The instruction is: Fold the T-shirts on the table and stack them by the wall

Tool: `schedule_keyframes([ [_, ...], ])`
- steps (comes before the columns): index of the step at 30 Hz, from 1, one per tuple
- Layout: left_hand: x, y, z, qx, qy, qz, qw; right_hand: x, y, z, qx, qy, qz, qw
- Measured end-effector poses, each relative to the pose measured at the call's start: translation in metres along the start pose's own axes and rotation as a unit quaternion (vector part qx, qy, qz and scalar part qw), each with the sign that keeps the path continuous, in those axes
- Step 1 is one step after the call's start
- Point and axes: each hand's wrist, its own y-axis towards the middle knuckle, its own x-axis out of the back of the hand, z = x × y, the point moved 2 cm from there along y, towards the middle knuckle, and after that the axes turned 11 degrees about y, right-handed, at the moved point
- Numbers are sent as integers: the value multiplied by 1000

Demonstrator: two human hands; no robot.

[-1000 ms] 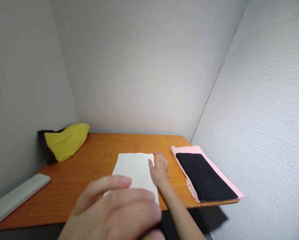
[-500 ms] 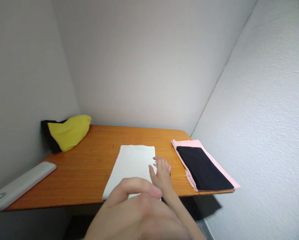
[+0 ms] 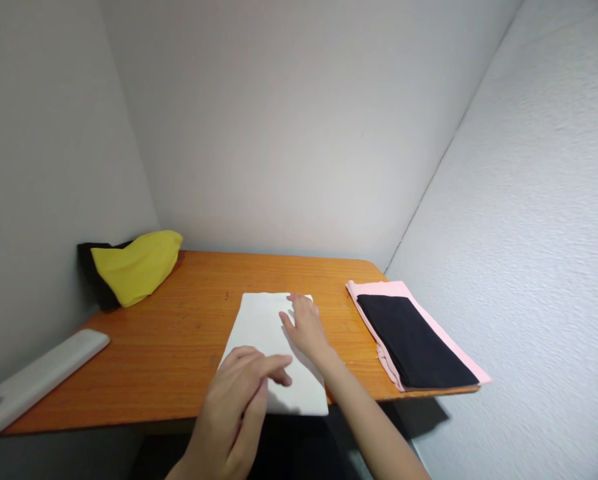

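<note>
A folded white cloth (image 3: 259, 327) lies flat on the orange wooden table (image 3: 179, 333), its near end hanging a little over the front edge. My right hand (image 3: 303, 327) rests flat on the cloth's far right part, fingers stretched out. My left hand (image 3: 241, 393) lies on the cloth's near end with fingers extended and spread, palm down. Neither hand holds anything.
A folded black cloth (image 3: 413, 340) lies on a folded pink cloth (image 3: 379, 288) at the table's right edge by the wall. A yellow cloth (image 3: 133, 265) over a black one (image 3: 91, 273) sits in the back left corner. A grey flat device (image 3: 39, 380) lies at the left.
My left hand has dropped away from the camera onto the cloth's near end. My right hand slid from the cloth's right edge onto its top, slightly leftward.
</note>
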Motion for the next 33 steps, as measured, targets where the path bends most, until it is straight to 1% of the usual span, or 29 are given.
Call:
schedule_keyframes([
  [1, -9, 10, 8, -15, 33, 12, 999, -6, 4, -1, 9, -8, 31, 999],
  [3, -34, 23, 30, -23, 125, 53, 990, -19, 11, -2, 14, -28, 92, 995],
  [6, -70, 27, 65, -33, 242, 107, 964, -32, 16, -7, 1, -55, 165, 985],
  [8, -84, 23, 83, -36, 279, 131, 951, -38, 16, -10, -9, -62, 185, 981],
  [11, -93, 17, 97, -27, 301, 150, 941, -42, 14, -12, -7, -58, 184, 981],
  [15, -97, 14, 101, -24, 304, 150, 940, -43, 13, -13, -5, -58, 170, 984],
  [21, -105, 14, 108, -21, 295, 139, 945, -39, 14, -11, -7, -50, 181, 982],
  [25, -105, 15, 110, -16, 287, 127, 949, -35, 13, -9, -5, -45, 180, 983],
  [29, -109, 16, 100, -1, 309, 133, 942, -29, 13, -8, 12, -34, 196, 980],
  [31, -116, 13, 91, 14, 345, 129, 930, -23, 13, -7, 28, -19, 202, 979],
  [33, -126, 7, 80, 30, 381, 106, 918, -14, 10, -5, 43, -3, 200, 979],
])
